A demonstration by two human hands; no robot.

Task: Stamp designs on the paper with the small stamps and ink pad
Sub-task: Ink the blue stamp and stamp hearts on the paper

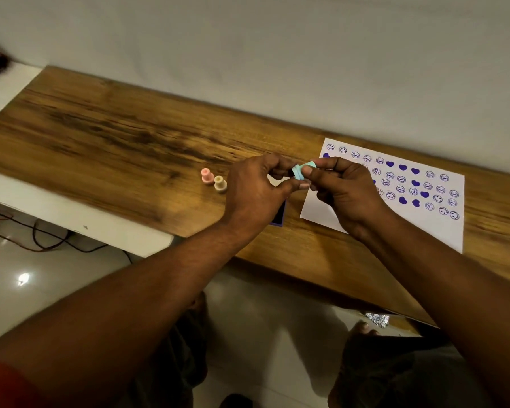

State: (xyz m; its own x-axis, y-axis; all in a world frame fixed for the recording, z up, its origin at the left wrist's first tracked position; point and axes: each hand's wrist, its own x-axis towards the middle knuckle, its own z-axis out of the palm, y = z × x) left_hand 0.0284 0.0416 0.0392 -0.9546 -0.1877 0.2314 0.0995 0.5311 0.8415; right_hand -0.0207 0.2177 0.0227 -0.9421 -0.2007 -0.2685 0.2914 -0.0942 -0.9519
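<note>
I see both hands raised just above the wooden surface [106, 122], meeting over its middle. The right hand [343, 191] has its grip closed on a small pale-blue stamp [302, 170], thumb pressed on its near face and fingers curled behind it. The left hand [255, 189] reaches in from the left; its thumb and fingertips touch the same blue stamp at its left end, so its grip is closed on the stamp as well, though I cannot tell which hand carries most of it. The stamp sits tilted between the two hands, off the surface, just left of the paper. To the left of the left hand, two more small stamps stand upright on the surface, close together: a pink stamp [207, 175] farther left and a cream stamp [220, 184] just beside it, slightly nearer. The ink pad [278, 214] lies on the surface under the left hand; I see only a dark corner with a purple edge showing near the wrist. The white paper [442, 231] lies to the right, partly under the right hand, and carries rows of purple smiley faces [437, 198] and solid purple hearts [403, 167]. Its near strip is blank. A pale wall [277, 39] runs along the far edge of the surface.
</note>
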